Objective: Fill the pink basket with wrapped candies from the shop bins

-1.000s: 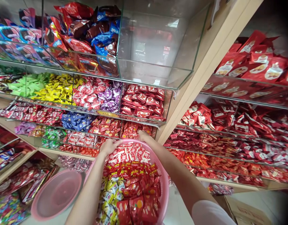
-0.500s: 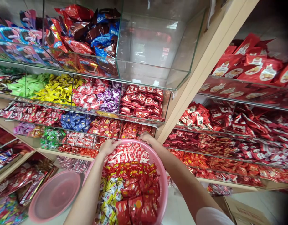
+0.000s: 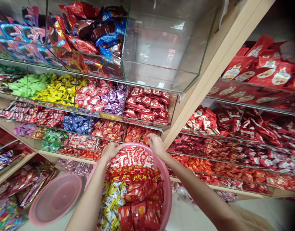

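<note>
A round pink plastic basket [image 3: 167, 186] fills the lower middle, full of wrapped sweets. My left hand [image 3: 113, 150] is closed on its far rim at the left. Inside lie white-and-red sweets [image 3: 131, 158] at the far side, yellow sweets [image 3: 111, 205] at the left and larger red packets [image 3: 140, 211] at the near right. Just beyond the rim, my right hand [image 3: 156, 144] has its fingers curled in front of a shelf compartment of red packets [image 3: 135, 133]. Red wrapping shows at its fingertips; what they hold is partly hidden.
Tiered shelves with glass dividers [image 3: 162, 67] hold many sorts of wrapped sweets. A slanting wooden upright [image 3: 193, 93] stands right of my right hand. A pink basin [image 3: 56, 199] rests low on the left, and a cardboard box [image 3: 252, 219] at the lower right.
My right hand has drawn back from the compartment's edge toward me and slightly right, its curled fingers now showing. My left hand and the basket stay nearly in place.
</note>
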`<state>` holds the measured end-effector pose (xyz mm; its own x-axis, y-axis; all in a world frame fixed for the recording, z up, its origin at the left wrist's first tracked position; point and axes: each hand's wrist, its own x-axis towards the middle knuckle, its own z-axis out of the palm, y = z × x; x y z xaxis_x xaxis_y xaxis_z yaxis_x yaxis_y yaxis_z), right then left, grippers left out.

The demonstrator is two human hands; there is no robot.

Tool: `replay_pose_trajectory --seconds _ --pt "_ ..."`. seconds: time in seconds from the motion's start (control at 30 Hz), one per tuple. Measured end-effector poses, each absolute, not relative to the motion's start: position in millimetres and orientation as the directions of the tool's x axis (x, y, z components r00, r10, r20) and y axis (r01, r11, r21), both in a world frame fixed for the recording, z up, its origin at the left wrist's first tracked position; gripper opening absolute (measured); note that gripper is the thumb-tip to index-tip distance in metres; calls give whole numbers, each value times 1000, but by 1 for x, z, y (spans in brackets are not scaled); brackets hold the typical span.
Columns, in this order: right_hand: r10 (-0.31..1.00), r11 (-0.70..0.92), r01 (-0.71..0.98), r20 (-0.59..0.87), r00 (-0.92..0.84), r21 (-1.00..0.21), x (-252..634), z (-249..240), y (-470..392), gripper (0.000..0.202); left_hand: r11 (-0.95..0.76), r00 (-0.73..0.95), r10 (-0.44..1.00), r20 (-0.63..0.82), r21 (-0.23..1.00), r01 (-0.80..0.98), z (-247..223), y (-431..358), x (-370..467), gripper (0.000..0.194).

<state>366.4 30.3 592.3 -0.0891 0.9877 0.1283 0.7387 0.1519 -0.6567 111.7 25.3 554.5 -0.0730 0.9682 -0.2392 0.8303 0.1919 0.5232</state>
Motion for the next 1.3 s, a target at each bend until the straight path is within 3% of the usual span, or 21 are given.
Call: replay_pose_trajectory --seconds 0.07,0.17,0.3,0.43,0.67,1.3 --pt "981 192 649 150 -121 -736 372 598 11 19 181 -66 971 -231 522 834 554 26 111 54" --pt "984 95 380 31 -173 -920 381 600 -23 22 186 -75 971 -225 522 833 553 26 111 53" --pt "965 -56 212 -107 -241 -976 388 594 -70 34 194 -86 972 -220 536 821 551 27 111 53" --pt "968 -59 273 -121 -218 -960 388 588 -106 30 189 -89 974 -208 535 823 549 27 111 52" --pt "986 40 591 -65 -155 -805 379 587 -143 22 177 -69 972 -225 503 846 548 28 110 51" --pt "979 60 636 -80 -189 -769 376 581 -158 22 195 -81 967 -241 496 846 555 26 113 49"
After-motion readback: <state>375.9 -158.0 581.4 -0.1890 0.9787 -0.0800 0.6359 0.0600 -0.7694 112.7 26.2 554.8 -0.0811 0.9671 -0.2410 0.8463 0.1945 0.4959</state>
